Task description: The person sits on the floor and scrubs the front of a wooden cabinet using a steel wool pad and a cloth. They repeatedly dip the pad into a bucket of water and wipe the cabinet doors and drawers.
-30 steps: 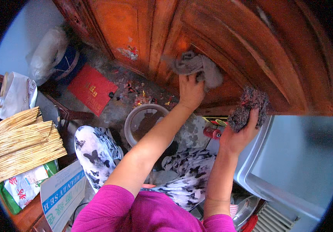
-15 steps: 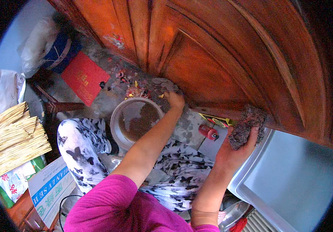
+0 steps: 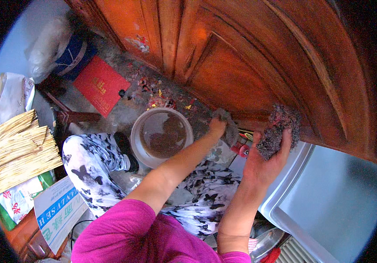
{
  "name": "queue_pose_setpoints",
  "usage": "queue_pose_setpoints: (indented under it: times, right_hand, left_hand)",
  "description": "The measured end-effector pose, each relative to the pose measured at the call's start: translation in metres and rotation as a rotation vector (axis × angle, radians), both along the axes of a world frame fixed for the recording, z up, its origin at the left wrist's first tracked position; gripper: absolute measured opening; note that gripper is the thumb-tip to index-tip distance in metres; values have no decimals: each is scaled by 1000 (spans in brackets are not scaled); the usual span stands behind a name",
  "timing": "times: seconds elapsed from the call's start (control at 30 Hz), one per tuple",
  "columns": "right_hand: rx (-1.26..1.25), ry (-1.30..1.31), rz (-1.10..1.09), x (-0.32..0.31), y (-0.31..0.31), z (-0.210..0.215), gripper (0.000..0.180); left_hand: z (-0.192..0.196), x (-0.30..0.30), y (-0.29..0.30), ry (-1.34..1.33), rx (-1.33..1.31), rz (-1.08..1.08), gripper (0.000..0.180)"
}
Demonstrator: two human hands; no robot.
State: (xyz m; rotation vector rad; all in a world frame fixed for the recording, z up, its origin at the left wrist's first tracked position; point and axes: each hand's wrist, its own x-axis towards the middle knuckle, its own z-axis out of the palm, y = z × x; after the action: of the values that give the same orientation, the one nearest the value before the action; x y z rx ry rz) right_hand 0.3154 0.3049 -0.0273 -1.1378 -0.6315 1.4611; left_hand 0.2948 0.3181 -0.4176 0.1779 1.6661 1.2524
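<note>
Hands apart: left hand gripping grey rag, right hand clutching steel-wool scourer.

A reddish-brown wooden door with carved panels fills the far side. A grey cloth and a dark grey, speckled steel-wool pad lie against it. The basin is white, holding brown water. Trousers are white with black blotches; the sleeve is magenta. A red envelope lies far left.
</note>
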Motion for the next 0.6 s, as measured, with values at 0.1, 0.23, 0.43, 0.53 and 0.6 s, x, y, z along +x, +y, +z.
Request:
queue_pose_setpoints:
  times: [0.1, 0.23, 0.43, 0.53, 0.6]
  right_hand:
    - [46, -39, 8, 10, 3, -9, 38]
    - [53, -21, -21, 18, 4, -6, 36]
    - [51, -35, 4, 14, 3, -2, 35]
    - [50, -68, 3, 16, 5, -5, 35]
    - [71, -73, 3, 16, 6, -7, 35]
  left_hand:
    - [41, -17, -7, -384, 39, 167, 32]
    - [48, -82, -22, -196, 201, 462, 30]
    - [32, -175, -21, 202, 53, 296, 41]
    - [55, -138, -4, 443, -21, 62, 52]
    - [40, -114, -6, 718, -74, -77, 60]
